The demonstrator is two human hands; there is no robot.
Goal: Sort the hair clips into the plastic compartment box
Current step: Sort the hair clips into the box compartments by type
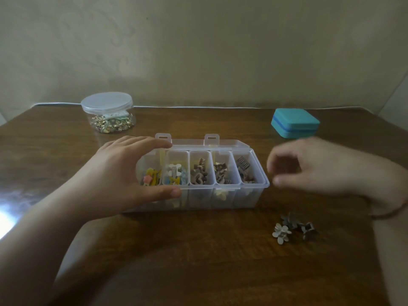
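On the brown wooden table (198, 250) sits a clear plastic box (251, 195) with its lid folded back behind it. The left hand (123, 171) reaches in from the lower left and clasps the box's left end, with the fingers curved over the far rim and the thumb pressed along the near wall. The right hand (309, 166) hovers just beside the box's right end, not touching it; it is blurred, its fingers loosely curled toward the thumb, and whether anything sits between them cannot be told.

Five compartments stand in a row in the box. The leftmost, partly behind the left hand, holds yellow and pink clips (151, 176); the second holds white, blue and yellow clips (175, 173); the third holds tan and brown clips (199, 173); the fourth holds beige and brown clips (221, 172); the fifth holds dark brown clips (245, 171). The clips in each are too heaped to count.

Near the front right of the table lie three loose clips close together: one cream flower clip (280, 233), one grey flower clip (289, 220) and one grey square clip (309, 229).

At the back of the table stand one round clear jar (108, 113) with its lid on, holding small gold pieces, on the left, and one closed teal case (294, 123) on the right.
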